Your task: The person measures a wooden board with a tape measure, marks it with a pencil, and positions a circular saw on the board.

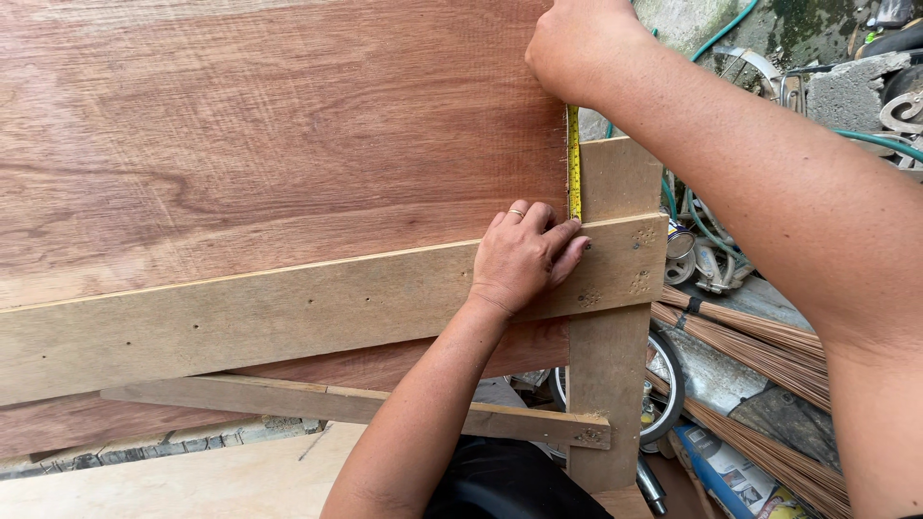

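A large reddish plywood sheet (pixel 269 135) lies over a frame of pale wooden boards (pixel 240 317). A yellow tape measure (pixel 574 163) runs along the sheet's right edge. My left hand (pixel 524 255), with a ring on one finger, presses the tape's near end onto the horizontal board where it meets the sheet's edge. My right hand (pixel 577 48) is closed over the tape's far end at the sheet's upper right edge; whatever it holds there is hidden.
An upright board (pixel 608 384) and a thin diagonal brace (pixel 336 404) support the frame. To the right lie brooms (pixel 760 346), a green hose (pixel 865 139), a wheel (pixel 663 384), concrete blocks (pixel 846 91) and clutter. Another pale sheet (pixel 173 481) lies below.
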